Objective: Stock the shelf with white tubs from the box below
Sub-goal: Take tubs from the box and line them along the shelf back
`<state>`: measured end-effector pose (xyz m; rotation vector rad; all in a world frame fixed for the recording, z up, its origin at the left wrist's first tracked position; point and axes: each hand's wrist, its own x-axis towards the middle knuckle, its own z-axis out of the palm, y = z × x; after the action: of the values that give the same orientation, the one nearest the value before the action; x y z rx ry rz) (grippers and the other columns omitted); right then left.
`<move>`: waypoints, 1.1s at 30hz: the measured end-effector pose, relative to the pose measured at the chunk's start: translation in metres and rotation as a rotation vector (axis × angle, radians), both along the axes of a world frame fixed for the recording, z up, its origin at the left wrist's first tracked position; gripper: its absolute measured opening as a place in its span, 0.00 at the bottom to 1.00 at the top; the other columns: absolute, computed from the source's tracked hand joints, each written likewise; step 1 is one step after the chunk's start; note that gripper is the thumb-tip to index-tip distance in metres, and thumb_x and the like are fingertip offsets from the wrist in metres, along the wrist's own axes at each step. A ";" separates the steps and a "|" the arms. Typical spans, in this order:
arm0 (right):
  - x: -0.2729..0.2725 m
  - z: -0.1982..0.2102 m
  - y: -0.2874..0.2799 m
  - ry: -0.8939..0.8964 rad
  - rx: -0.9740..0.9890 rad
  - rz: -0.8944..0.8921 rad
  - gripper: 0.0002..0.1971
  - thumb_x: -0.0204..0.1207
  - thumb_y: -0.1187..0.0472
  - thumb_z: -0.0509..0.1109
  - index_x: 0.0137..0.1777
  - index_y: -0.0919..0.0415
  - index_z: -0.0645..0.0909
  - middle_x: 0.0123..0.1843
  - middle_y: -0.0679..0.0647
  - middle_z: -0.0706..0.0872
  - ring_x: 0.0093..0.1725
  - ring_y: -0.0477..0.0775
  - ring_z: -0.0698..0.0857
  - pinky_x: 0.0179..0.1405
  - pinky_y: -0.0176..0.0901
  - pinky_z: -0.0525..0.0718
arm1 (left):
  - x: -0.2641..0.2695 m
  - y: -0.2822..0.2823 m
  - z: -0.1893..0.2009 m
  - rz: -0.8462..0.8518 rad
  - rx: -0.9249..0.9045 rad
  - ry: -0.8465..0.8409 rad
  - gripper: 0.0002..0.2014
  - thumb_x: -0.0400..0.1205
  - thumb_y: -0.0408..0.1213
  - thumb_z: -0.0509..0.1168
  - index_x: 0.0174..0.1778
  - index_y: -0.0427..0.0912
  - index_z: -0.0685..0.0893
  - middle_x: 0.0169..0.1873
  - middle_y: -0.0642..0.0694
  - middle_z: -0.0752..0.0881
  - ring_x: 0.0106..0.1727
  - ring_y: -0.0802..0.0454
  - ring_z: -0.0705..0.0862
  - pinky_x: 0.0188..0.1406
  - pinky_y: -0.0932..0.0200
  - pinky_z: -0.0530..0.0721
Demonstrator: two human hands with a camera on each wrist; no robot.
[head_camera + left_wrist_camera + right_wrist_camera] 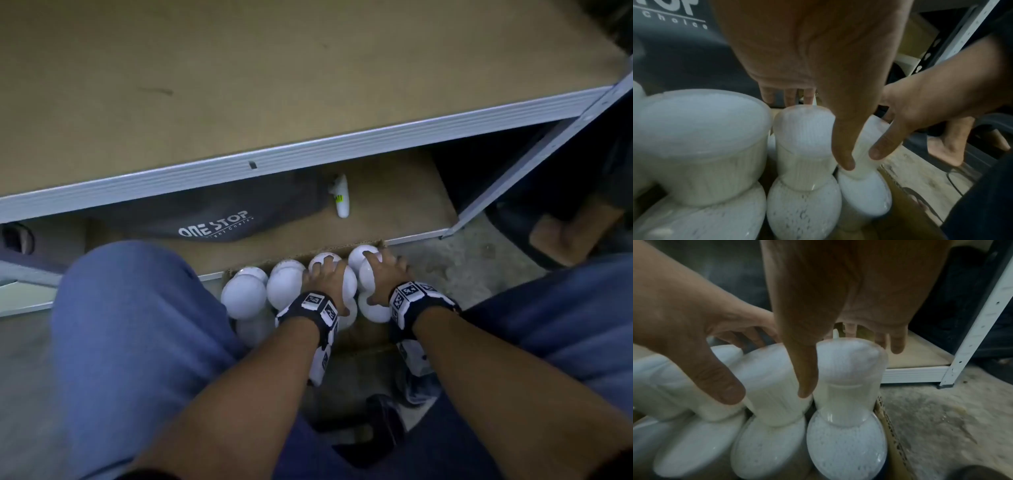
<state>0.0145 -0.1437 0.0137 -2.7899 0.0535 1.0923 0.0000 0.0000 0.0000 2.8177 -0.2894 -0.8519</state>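
Note:
Several white tubs point(244, 296) stand stacked in two layers in a cardboard box point(892, 434) on the floor between my knees. My left hand point(323, 278) lies over an upper-layer tub point(803, 138), thumb down its near side, fingers over its far edge. My right hand point(383, 272) grips the neighbouring tub point(851, 369) at the box's right end the same way. In the wrist views both held tubs rest on the lids below. The brown shelf board point(239, 85) with its white metal edge lies bare above the box.
On the lowest shelf behind the box lie a dark "ONE STOP" bag point(219, 214) and a small white bottle point(342, 200). A white upright post point(534, 154) stands at the right, with a sandalled foot point(565, 236) beyond it. My jeans-clad knees point(137, 325) flank the box.

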 end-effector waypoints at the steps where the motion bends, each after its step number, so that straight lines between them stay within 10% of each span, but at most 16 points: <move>1: 0.001 -0.001 0.000 0.004 0.005 -0.008 0.49 0.65 0.54 0.79 0.80 0.43 0.52 0.83 0.53 0.48 0.75 0.68 0.61 0.73 0.60 0.70 | 0.001 -0.001 0.000 -0.001 0.007 0.019 0.49 0.63 0.50 0.79 0.77 0.52 0.60 0.75 0.47 0.64 0.74 0.41 0.67 0.70 0.43 0.72; 15: 0.003 0.029 -0.001 -0.004 0.019 -0.050 0.45 0.64 0.59 0.78 0.78 0.47 0.58 0.79 0.54 0.55 0.73 0.70 0.64 0.71 0.59 0.75 | 0.011 -0.007 0.030 0.007 -0.021 0.094 0.43 0.64 0.43 0.78 0.73 0.51 0.64 0.72 0.45 0.64 0.75 0.40 0.63 0.65 0.41 0.79; 33: -0.008 0.216 -0.011 -0.376 0.129 -0.039 0.45 0.59 0.49 0.81 0.77 0.40 0.63 0.73 0.48 0.65 0.71 0.65 0.67 0.68 0.61 0.71 | 0.029 0.015 0.233 -0.099 -0.118 -0.176 0.43 0.61 0.49 0.79 0.72 0.53 0.70 0.62 0.46 0.72 0.66 0.40 0.70 0.58 0.42 0.81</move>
<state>0.0065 -0.1546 0.2295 -2.8097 -0.0035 0.5272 0.0291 0.0146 0.2330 2.7897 -0.4915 -0.5833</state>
